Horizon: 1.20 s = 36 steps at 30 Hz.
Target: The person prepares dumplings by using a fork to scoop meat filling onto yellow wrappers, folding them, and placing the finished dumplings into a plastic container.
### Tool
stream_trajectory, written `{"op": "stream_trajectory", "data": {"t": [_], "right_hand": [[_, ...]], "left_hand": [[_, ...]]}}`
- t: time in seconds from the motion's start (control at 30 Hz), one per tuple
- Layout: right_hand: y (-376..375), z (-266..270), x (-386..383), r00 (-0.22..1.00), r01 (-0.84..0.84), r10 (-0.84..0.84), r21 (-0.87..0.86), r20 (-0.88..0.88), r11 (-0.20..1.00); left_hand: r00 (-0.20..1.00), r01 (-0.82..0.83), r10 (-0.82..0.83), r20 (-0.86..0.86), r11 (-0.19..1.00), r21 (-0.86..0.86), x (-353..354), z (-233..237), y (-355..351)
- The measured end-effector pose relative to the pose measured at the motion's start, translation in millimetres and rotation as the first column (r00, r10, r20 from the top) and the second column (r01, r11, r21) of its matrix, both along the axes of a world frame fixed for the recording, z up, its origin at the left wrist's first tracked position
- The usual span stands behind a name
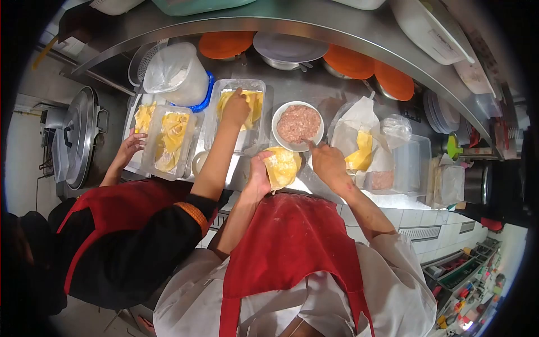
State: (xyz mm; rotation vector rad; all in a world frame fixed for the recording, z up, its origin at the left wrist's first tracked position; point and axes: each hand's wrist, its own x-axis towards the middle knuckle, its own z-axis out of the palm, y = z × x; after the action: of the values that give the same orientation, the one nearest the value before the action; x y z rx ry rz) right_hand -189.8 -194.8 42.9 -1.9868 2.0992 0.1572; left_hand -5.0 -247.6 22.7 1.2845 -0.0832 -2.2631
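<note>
My left hand [257, 175] is closed on a stack of yellow dough wrappers [283, 167], held flat in front of my apron. My right hand [330, 164] is closed at the near rim of a white bowl [273, 124]. Thumb and fingers come together there around something too small to make out, perhaps a thin tool dipping into the meat. Pinkish minced meat [299, 123] fills the bowl. Beyond my right hand, folded yellow dough [360, 151] lies on white paper [349, 121].
At my left, a co-worker's hand [237, 108] reaches into a clear tub [211, 121] of dough wrappers. Their other hand [132, 145] touches a second tub [193, 129]. A clear container [412, 163] stands at right. Orange-topped pans [351, 60] sit beneath a metal shelf [281, 27].
</note>
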Motion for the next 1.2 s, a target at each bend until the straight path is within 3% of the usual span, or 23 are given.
{"op": "stream_trajectory", "data": {"t": [0.07, 0.17, 0.2, 0.3, 0.4, 0.5, 0.63, 0.7, 0.77, 0.8, 0.9, 1.2], "right_hand": [[-1, 4, -11, 0.994, -0.056, 0.055, 0.009, 0.098, 0.998], [-15, -5, -53, 0.902, -0.28, 0.287, -0.071, 0.321, 0.958], [-15, 10, -56, 0.813, -0.122, 0.143, -0.075, 0.564, 0.99], [-8, 42, -70, 0.621, -0.04, -0.139, 0.209, 0.771, 0.977], [8, 80, -59, 0.173, 0.121, -0.519, 0.505, 0.837, 0.855], [26, 84, -51, -0.031, 0.089, -0.524, 0.524, 0.851, 0.847], [33, 99, -32, 0.147, 0.193, -0.439, 0.409, 0.887, 0.892], [39, 82, -28, 0.303, 0.229, -0.173, 0.105, 0.937, 0.968], [41, 70, -20, 0.418, 0.247, 0.084, -0.203, 0.904, 0.947], [41, 81, -17, 0.542, 0.211, 0.111, -0.263, 0.833, 0.941], [43, 89, -7, 0.683, 0.21, 0.152, -0.391, 0.714, 0.896], [42, 61, -3, 0.812, 0.121, 0.295, -0.64, 0.503, 0.759]], "left_hand": [[0.999, 0.011, -0.011, -0.03, 1.0, 0.0, 2, -3, 2], [0.994, 0.017, -0.017, -0.106, 1.0, 0.005, 11, -3, 3], [0.991, 0.008, -0.007, -0.131, 1.0, 0.005, 16, 3, 5], [0.982, -0.004, -0.009, -0.189, 0.998, -0.065, 32, 27, 13], [0.935, -0.08, 0.043, -0.351, 0.993, -0.092, 44, 15, 18], [0.865, -0.104, 0.056, -0.499, 0.992, -0.069, 46, 18, 18], [0.82, -0.103, 0.021, -0.572, 0.988, -0.112, 44, 35, 18], [0.772, -0.097, 0.008, -0.635, 0.99, -0.106, 44, 41, 17], [0.802, -0.12, 0.043, -0.596, 0.989, -0.09, 43, 47, 17], [0.815, -0.132, 0.061, -0.576, 0.988, -0.082, 43, 50, 17], [0.791, -0.142, 0.055, -0.609, 0.985, -0.096, 43, 53, 17], [0.685, -0.176, 0.133, -0.716, 0.984, 0.015, 39, 64, 22]]}}
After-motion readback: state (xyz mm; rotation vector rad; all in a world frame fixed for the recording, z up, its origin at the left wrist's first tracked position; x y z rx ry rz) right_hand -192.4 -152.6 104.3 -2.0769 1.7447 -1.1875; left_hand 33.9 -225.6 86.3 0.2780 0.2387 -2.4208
